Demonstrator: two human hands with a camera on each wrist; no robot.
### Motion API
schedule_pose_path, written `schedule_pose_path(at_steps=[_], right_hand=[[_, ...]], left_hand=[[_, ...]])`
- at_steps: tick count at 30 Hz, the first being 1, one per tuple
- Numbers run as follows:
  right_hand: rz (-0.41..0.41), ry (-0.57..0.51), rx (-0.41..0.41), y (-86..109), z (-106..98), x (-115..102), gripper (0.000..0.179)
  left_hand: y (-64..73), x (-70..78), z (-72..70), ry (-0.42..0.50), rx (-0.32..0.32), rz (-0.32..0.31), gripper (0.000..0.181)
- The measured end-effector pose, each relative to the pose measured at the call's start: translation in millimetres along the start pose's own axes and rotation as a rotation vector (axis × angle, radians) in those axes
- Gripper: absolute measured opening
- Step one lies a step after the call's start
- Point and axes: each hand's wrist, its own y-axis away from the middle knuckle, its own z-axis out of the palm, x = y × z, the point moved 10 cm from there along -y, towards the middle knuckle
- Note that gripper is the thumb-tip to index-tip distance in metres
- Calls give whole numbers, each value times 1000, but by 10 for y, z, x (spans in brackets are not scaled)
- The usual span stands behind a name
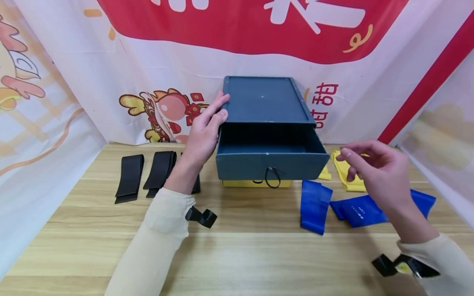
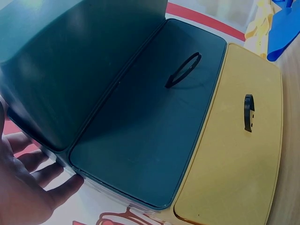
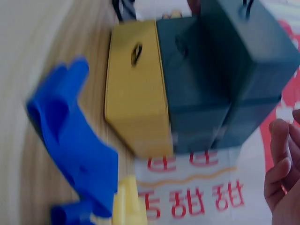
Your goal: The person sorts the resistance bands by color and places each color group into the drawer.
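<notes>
A dark teal drawer unit (image 1: 263,98) stands on the table with its top drawer (image 1: 242,166) pulled out, the visible inside bare. My left hand (image 1: 203,131) rests against the unit's upper left side, fingers extended; in the left wrist view its fingertips touch the edge. Below the pulled drawer, that view shows a closed teal drawer (image 2: 140,140) and a closed yellow drawer (image 2: 229,154), each with a black loop pull. My right hand (image 1: 385,172) hovers over folded yellow bands (image 1: 344,172) and a blue band (image 1: 363,211), fingers loosely bent, holding nothing.
Another folded blue band (image 1: 315,207) lies in front of the unit's right corner. Folded black bands (image 1: 129,176) lie at the left, one partly hidden by my left arm. A printed cloth (image 1: 166,61) hangs close behind the unit.
</notes>
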Motion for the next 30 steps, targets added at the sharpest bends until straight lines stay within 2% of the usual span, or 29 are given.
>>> schedule_pose_path(at_steps=[4,8,13,21,25,30], right_hand=[[0,124,4,-162,-15,171,23],[17,165,-33,-275,27,376,29],[80,215,-102,-359,106,692,38],[248,182,-308,-401,268,1235,49],[303,148,-356,-389,305,1384,48],[364,166,-408,-352,353,1523,48]], left_hand=[[-2,2,1,-2,3,4,48],[-5,-1,2,-1,4,3,48],[-4,1,-10,7,10,1,47],[4,-12,-25,3,13,-10,47],[5,-13,-15,5,11,-16,47],[2,-5,-6,14,13,-14,47]])
